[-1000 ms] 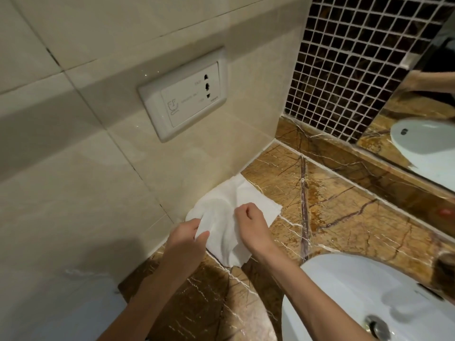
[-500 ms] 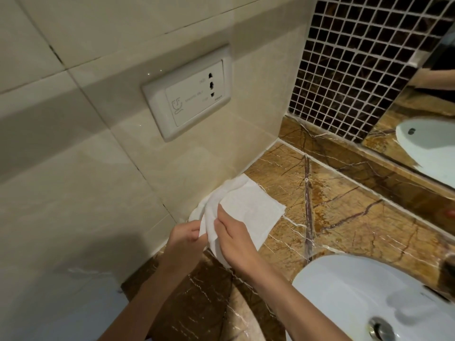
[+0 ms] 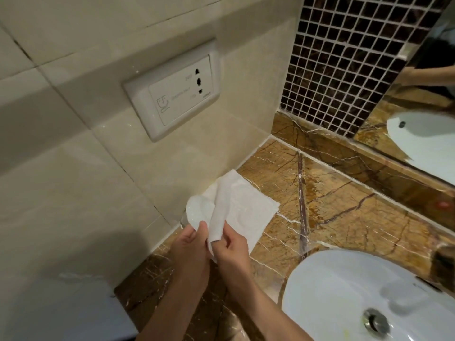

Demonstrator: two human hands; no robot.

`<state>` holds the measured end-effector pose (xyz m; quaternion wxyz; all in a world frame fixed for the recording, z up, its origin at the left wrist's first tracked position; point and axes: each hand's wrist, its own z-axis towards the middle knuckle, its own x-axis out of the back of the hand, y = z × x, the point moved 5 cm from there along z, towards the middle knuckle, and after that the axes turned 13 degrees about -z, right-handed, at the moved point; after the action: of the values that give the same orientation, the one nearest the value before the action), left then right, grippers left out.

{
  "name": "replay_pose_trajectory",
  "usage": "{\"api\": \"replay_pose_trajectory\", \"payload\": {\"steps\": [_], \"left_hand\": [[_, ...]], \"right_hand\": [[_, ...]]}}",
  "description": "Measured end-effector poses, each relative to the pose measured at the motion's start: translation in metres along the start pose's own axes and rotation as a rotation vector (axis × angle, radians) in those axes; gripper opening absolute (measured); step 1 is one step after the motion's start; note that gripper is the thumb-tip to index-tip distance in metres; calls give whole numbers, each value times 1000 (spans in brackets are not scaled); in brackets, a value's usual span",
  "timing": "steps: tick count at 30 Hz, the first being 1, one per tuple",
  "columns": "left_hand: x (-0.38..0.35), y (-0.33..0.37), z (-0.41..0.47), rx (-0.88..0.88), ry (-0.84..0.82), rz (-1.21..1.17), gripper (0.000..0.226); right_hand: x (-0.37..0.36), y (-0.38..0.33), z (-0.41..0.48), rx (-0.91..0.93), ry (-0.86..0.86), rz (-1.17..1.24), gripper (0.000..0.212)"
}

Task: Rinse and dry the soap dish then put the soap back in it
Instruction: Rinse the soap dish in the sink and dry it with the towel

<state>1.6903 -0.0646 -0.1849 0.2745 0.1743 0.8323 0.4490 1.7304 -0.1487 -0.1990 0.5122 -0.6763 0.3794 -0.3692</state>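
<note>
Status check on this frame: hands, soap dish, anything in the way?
Left hand holds the soap dish. Right hand grips the paper towel against it. Drying underway at the wall corner. No soap in view; countertop unobstructed.

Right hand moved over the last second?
Yes. The right hand slid left across the paper towel, toward the left hand and the tiled wall.

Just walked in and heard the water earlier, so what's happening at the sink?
A person is at the marble counter left of the basin, wiping a white soap dish. The left hand holds the dish while the right hand presses a white tissue over it. No soap is in view.
</note>
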Motion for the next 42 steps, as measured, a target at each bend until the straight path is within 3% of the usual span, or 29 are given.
{"api": "replay_pose_trajectory", "payload": {"steps": [3, 8, 13, 21, 25, 28, 30, 33, 35, 40, 42], "left_hand": [[-7, 1, -2, -31, 16, 20, 14], [-6, -2, -4, -19, 19, 72, 18], [6, 3, -1, -117, 20, 261, 34], [-9, 21, 7, -241, -183, 646, 35], [-13, 17, -2, -436, -328, 854, 33], [-12, 11, -3, -483, -315, 851, 30], [-9, 11, 2, -447, -278, 801, 30], [-7, 10, 11, -111, -231, 501, 20], [-4, 10, 12, 10, -194, 364, 15], [0, 13, 8, -38, -192, 399, 17], [-1, 13, 5, -62, -200, 446, 32]], "right_hand": [[2, -3, -3, 30, 37, -72, 38], [4, 2, 0, 3, 117, -146, 22], [2, 5, 9, -45, 83, -196, 13], [8, -4, 27, -97, 18, -150, 4], [20, -10, 37, -150, -1, -81, 27], [21, -7, 34, -162, 23, 2, 39], [18, -6, 28, -124, 16, -13, 37], [11, -1, 21, -101, -23, -58, 14], [10, -2, 18, -78, -11, -92, 26], [9, -1, 18, -134, 50, -112, 39], [9, 0, 21, -186, 64, -91, 44]]}}
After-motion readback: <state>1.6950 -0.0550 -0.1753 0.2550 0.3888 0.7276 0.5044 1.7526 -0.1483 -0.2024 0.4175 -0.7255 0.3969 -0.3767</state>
